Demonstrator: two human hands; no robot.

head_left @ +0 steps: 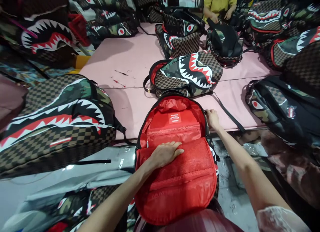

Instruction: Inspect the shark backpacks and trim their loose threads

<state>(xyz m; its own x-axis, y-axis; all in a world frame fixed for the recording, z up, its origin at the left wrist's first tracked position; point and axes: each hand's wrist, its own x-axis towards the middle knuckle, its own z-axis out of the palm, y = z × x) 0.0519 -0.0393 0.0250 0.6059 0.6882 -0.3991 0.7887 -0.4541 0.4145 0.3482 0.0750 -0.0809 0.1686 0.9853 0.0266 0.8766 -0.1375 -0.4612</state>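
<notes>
An unzipped backpack [176, 178] with a red lining lies open towards me, half on the table's near edge. Its front panel is folded down, showing mesh and zipped pockets, and a white label marks the inner back. My left hand [168, 153] rests on the red lining near the fold, fingers stretched out and holding nothing. At the right rim of the opening, my right hand [212, 119] has its fingers curled on the backpack's edge. Just behind lies another backpack [192, 74] with a shark-mouth print, checks and camouflage, its opening showing red.
A pink-topped table [110, 59] carries several similar backpacks. One large shark-print backpack [60, 122] lies at left, a dark one [282, 105] at right. Small pen-like tools [121, 72] lie on the table. Across it, a person in yellow [220, 5] handles a backpack. More bags are below left.
</notes>
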